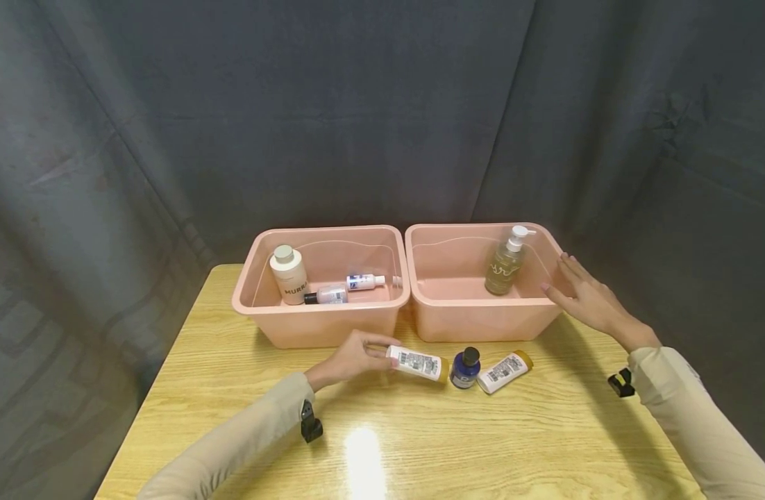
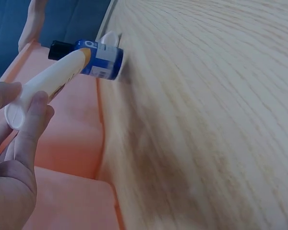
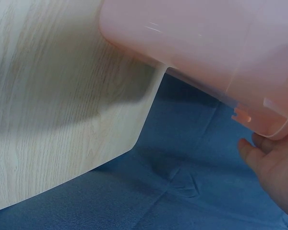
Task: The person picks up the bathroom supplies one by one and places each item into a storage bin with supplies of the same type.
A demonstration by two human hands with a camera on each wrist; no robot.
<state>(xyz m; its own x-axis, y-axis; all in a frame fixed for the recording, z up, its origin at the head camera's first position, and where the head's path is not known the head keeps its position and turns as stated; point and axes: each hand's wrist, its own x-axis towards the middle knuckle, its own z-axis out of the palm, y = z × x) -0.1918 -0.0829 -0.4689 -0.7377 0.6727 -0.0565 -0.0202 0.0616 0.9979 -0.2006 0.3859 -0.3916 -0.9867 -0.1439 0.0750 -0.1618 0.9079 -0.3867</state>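
My left hand (image 1: 359, 355) pinches the back end of a white tube (image 1: 415, 364) with a gold cap, just above the table in front of the two bins. In the left wrist view the thumb and fingers close round the tube (image 2: 48, 79), its cap end overlapping a blue bottle (image 2: 103, 60). That bottle (image 1: 465, 369), black-capped, stands on the table beside the cap. A second white tube (image 1: 504, 372) lies right of it. My right hand (image 1: 589, 298) rests on the right rim of the right pink bin (image 1: 476, 321), its fingers extended.
The left pink bin (image 1: 326, 326) holds a large white bottle (image 1: 290, 278), a black-capped clear bottle (image 1: 332, 294) and a small white-and-blue bottle (image 1: 362, 282). A pump bottle (image 1: 505, 267) stands in the right bin. Dark curtains (image 1: 357, 118) hang behind the wooden table (image 1: 245, 389).
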